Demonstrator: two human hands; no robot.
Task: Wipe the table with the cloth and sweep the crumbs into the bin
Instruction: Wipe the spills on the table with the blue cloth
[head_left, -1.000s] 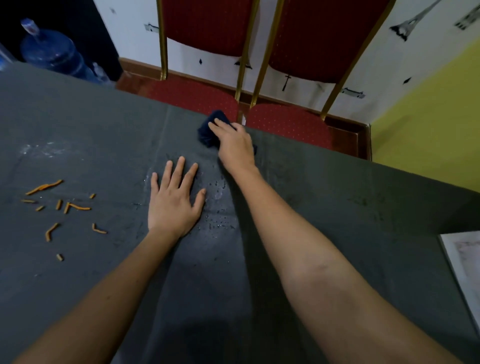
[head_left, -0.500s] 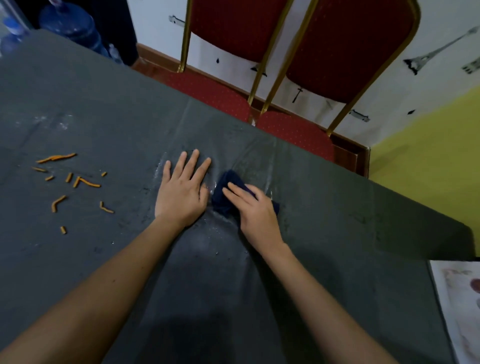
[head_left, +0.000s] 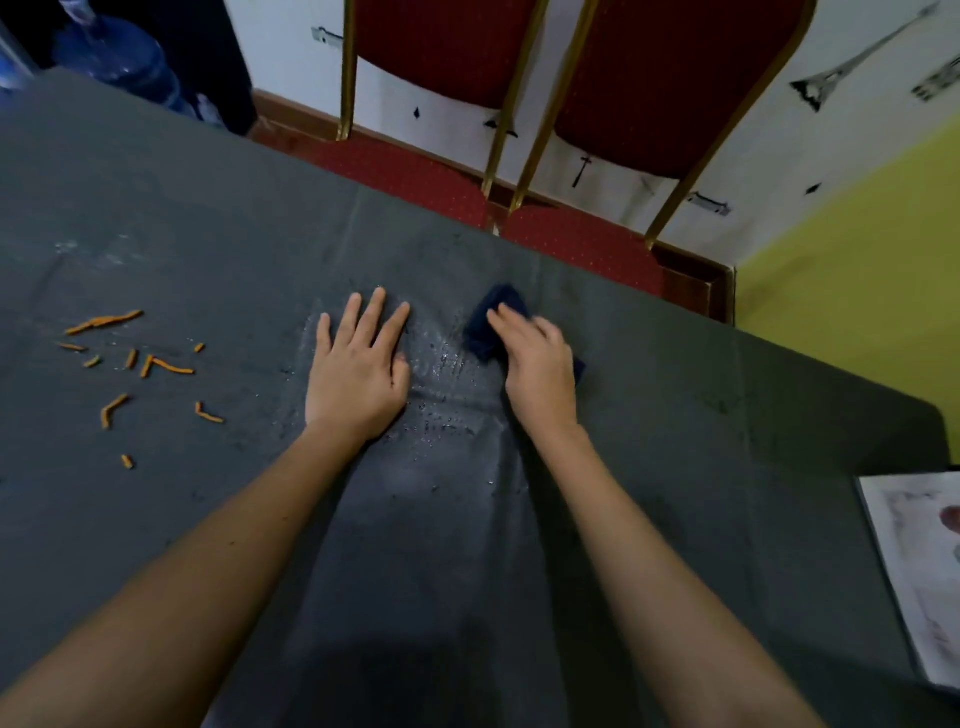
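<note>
A dark blue cloth (head_left: 491, 323) lies bunched on the grey table (head_left: 208, 249), pressed down under my right hand (head_left: 537, 366), whose fingers curl over it. My left hand (head_left: 358, 371) rests flat on the table just left of it, fingers spread, holding nothing. Water droplets (head_left: 447, 384) glisten on the tabletop between the two hands. Several orange crumbs (head_left: 150, 366) are scattered on the table further left. No bin is in view.
Two red chairs with gold frames (head_left: 498, 140) stand pushed against the table's far edge. Blue water bottles (head_left: 119, 57) sit at the top left. A white sheet or tray (head_left: 914, 582) lies at the table's right edge.
My right hand dragged the cloth from the far edge back toward me, then slid it right, away from my left hand. The left hand stayed flat in place.
</note>
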